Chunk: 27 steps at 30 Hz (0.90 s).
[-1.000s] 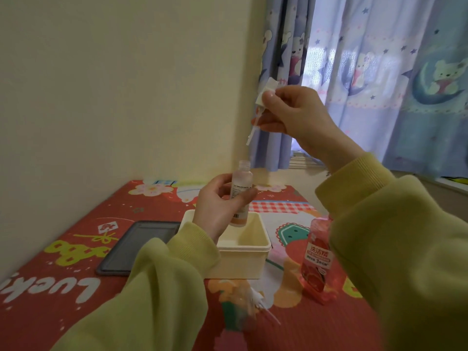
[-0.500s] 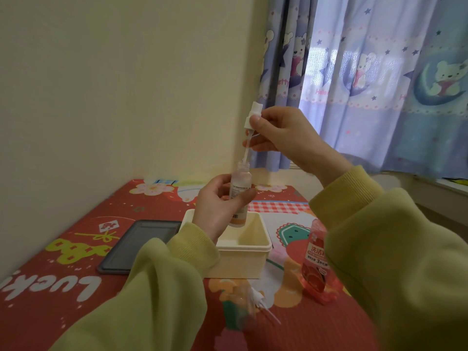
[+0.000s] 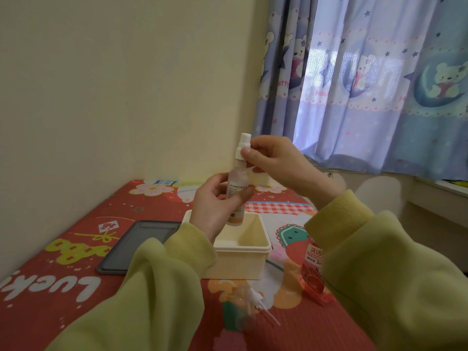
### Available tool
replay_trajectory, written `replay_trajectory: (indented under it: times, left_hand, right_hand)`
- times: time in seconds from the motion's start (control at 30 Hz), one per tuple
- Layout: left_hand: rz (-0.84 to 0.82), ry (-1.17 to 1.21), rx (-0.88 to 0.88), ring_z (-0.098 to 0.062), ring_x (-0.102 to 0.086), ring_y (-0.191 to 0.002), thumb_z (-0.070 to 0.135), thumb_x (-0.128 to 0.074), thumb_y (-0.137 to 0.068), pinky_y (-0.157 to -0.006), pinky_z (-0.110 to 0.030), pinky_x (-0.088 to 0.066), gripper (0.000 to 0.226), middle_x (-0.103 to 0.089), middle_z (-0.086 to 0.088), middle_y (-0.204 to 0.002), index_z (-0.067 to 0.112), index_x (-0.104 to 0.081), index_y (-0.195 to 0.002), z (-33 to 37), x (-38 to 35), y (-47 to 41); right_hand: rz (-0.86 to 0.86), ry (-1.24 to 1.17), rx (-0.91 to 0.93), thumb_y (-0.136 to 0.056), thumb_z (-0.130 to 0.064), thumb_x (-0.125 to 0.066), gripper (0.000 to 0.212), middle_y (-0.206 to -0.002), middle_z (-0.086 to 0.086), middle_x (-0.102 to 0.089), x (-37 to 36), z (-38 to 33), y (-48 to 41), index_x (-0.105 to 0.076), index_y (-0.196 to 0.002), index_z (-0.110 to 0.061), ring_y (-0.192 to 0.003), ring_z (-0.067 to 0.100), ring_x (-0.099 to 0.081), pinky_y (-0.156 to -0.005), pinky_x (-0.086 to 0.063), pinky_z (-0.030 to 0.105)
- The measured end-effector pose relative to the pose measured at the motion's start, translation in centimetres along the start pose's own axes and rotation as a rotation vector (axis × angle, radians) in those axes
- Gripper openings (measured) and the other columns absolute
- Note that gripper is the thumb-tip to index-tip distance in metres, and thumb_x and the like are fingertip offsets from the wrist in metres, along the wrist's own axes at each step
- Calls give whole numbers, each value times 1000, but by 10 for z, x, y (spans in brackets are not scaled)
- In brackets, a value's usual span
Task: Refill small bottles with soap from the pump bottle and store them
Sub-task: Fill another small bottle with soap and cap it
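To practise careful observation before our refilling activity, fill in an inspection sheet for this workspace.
Surface: red printed mat.
Job's things: small bottle upright above the open cream box; white spray cap at its neck; red soap bottle right of the box, partly behind a sleeve.
Clutter: dark flat slab left of the box; loose spray head with tube lying nearer on the mat.
Hands: left hand grips the small bottle; right hand pinches the spray cap.
Cables: nothing seen.
Surroundings: plain wall; bear-print curtain.

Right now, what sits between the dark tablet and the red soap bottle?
The head view shows an open cream box between the tablet and the soap bottle.
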State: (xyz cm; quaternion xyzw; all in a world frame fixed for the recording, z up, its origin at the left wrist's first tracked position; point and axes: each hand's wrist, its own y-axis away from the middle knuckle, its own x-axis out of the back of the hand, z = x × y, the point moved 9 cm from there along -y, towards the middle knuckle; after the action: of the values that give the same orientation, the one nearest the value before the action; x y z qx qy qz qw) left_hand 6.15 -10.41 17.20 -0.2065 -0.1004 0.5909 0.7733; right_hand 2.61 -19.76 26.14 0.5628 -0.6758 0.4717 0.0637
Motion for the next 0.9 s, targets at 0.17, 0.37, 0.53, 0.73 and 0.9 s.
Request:
replay_trajectory:
  times: [0.17, 0.37, 0.53, 0.73, 0.9]
  left_hand:
    - [5, -10, -1, -7, -61, -81, 19, -73, -75, -65, -21, -45, 28, -66, 6, -86, 26, -58, -97, 0, 2, 0]
    - [15, -20, -26, -10, -61, -79, 19, -73, -74, -64, -20, -45, 29, -65, 4, -85, 21, -61, -100, 0, 4, 0]
    - [13, -28, -37, -8, -62, -76, 17, -74, -74, -61, -16, -48, 25, -66, 5, -85, 24, -61, -94, -2, 4, 0]
    - [22, -12, -23, -7, -61, -72, 14, -73, -74, -58, -12, -47, 28, -65, 7, -81, 22, -59, -97, -4, 4, 0]
    - [20, 5, -15, -10, -61, -76, 14, -73, -74, -61, -18, -46, 32, -65, 5, -85, 20, -58, -102, -5, 5, 1]
  right_hand:
    - [-23, 36, 4, -94, -24, -52, 13, -90, 14, -68, -7, 1, 5, -61, -95, -14, -87, 30, -64, -83, -53, 44]
    - [-23, 49, 13, -94, -25, -51, 13, -94, 11, -66, -10, 3, 8, -59, -99, -16, -88, 28, -62, -83, -52, 38]
    - [-15, 90, 6, -94, -29, -51, 26, -90, 7, -66, -11, 4, 8, -62, -104, -9, -80, 22, -62, -72, -50, 28]
    - [54, 104, -51, -92, -38, -52, 26, -77, -4, -59, -12, 13, 7, -57, -95, -13, -70, 8, -55, -65, -46, 21]
    - [67, 51, -54, -93, -36, -51, 21, -73, -11, -56, -12, 12, 8, -57, -92, -16, -68, 3, -54, -63, -44, 16]
